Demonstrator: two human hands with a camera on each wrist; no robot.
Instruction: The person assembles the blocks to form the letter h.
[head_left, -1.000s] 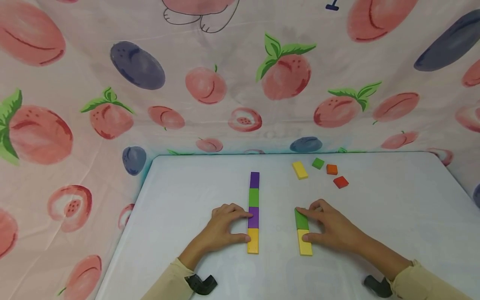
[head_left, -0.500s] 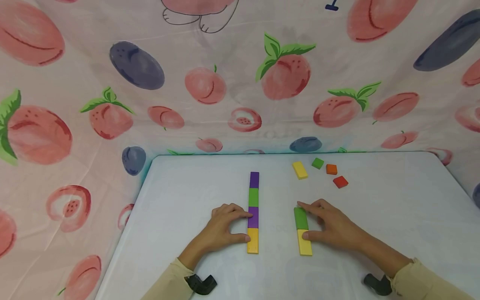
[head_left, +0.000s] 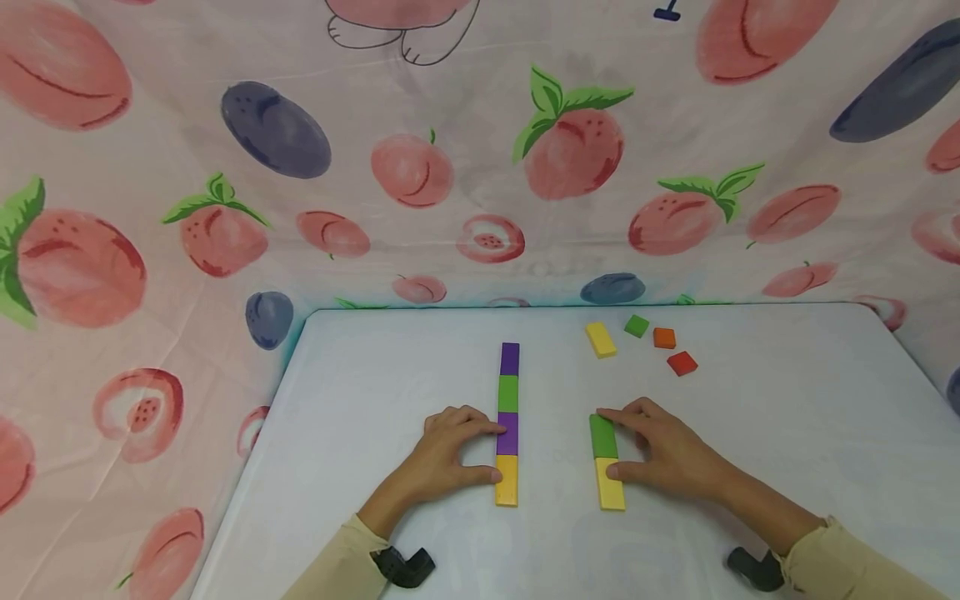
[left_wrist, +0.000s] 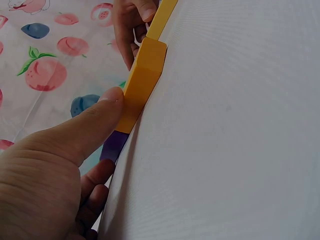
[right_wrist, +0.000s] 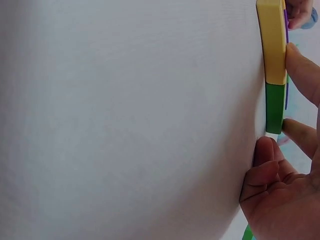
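In the head view a straight row on the white table holds a purple block (head_left: 510, 359), a green block (head_left: 507, 393), a second purple block (head_left: 507, 433) and an orange-yellow block (head_left: 507, 481). My left hand (head_left: 450, 450) touches this row from its left side, index finger at the nearer purple block, thumb on the orange-yellow one. To the right, another green block (head_left: 603, 437) lies end to end with a pale yellow block (head_left: 610, 484). My right hand (head_left: 671, 454) has its thumb on the yellow block and its index fingertip at the green block's far end.
Farther back lie a loose yellow block (head_left: 601, 340), a small green block (head_left: 637, 326), an orange block (head_left: 663, 337) and a red block (head_left: 682, 363). Behind the white table (head_left: 375, 358) hangs a fruit-print cloth (head_left: 450, 83).
My right index finger has lifted off the green block's far left corner and come to its far end. That block now lies slightly straighter. The left hand keeps its place.
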